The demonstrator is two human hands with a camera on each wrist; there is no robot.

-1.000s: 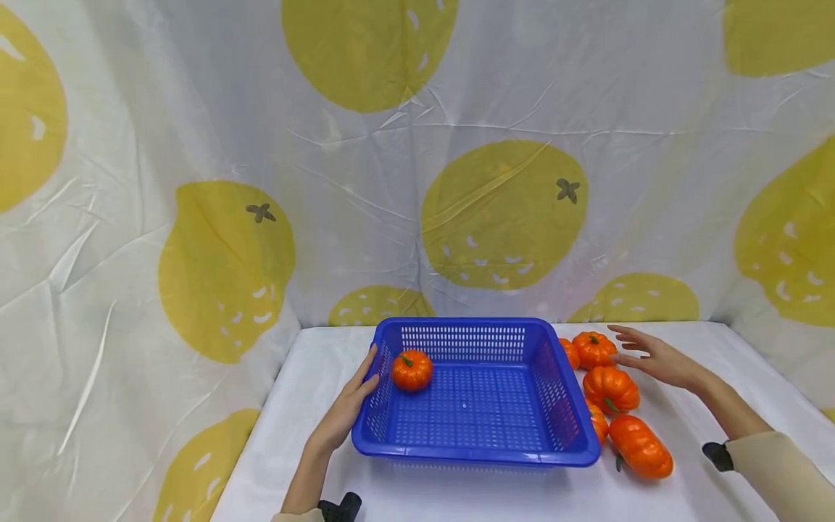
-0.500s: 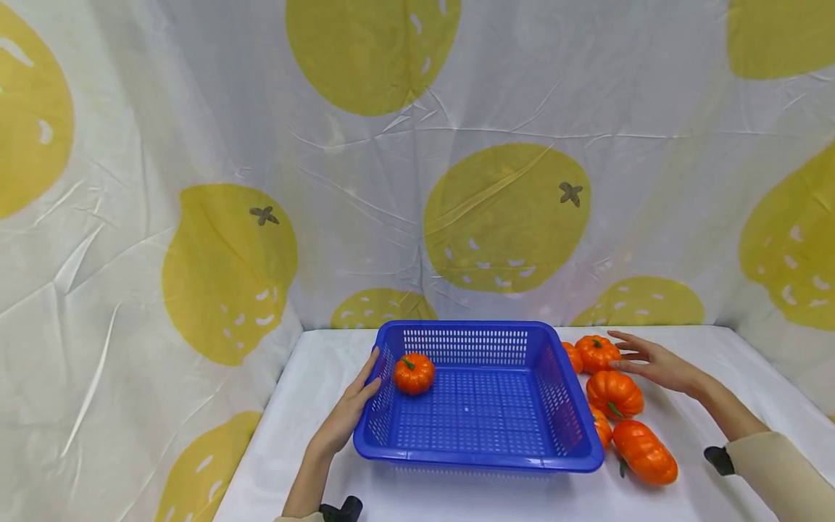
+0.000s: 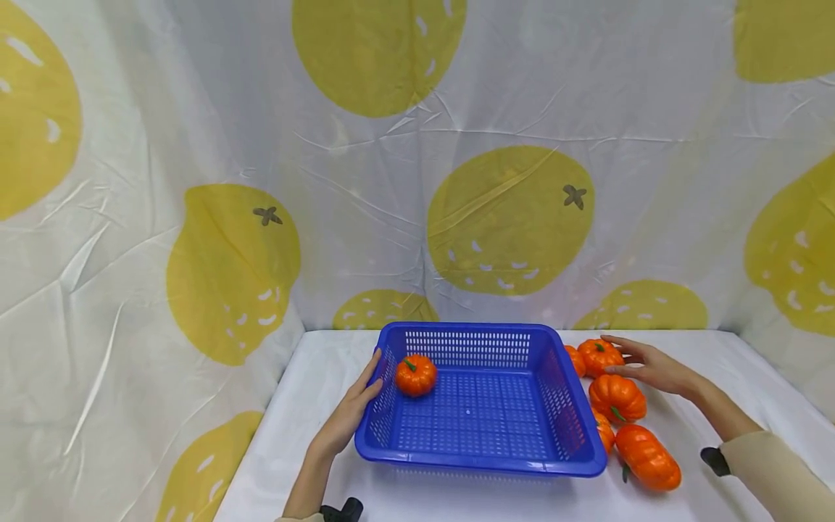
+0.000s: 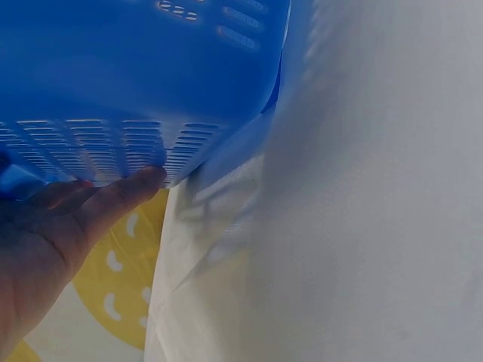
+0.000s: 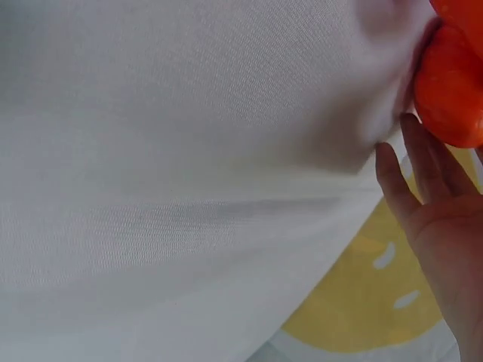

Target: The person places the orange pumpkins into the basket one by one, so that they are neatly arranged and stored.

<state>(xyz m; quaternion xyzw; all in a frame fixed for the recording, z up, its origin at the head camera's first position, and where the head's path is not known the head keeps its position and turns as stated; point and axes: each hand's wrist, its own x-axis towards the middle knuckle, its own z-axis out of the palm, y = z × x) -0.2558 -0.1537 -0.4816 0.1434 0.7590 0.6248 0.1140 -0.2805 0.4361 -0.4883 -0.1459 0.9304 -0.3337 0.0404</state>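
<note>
A blue plastic basket (image 3: 476, 458) with slotted walls stands on the white cloth. Inside it, near the left wall, sits one orange pumpkin (image 3: 416, 375). My left hand (image 3: 347, 417) rests against the basket's left side with extended fingers; the left wrist view shows a finger (image 4: 124, 197) against the slotted wall. At the back right, my right hand (image 3: 655, 371) reaches around the right side of another orange pumpkin (image 3: 596, 357), fingers spread and thumb apart. In the right wrist view its fingertips lie right at a pumpkin (image 5: 451, 94).
More pumpkins line the basket's right side: a round one (image 3: 617, 399), a long one (image 3: 647, 457), and two partly hidden behind the rim, one near (image 3: 605, 431) and one far (image 3: 576, 359). A lemon-print curtain (image 3: 365, 239) hangs behind the white tabletop (image 3: 313, 362).
My right hand has moved slightly left, closer to the back pumpkin, its fingers now around its side. The left hand stays against the basket. The whole view shifts slightly.
</note>
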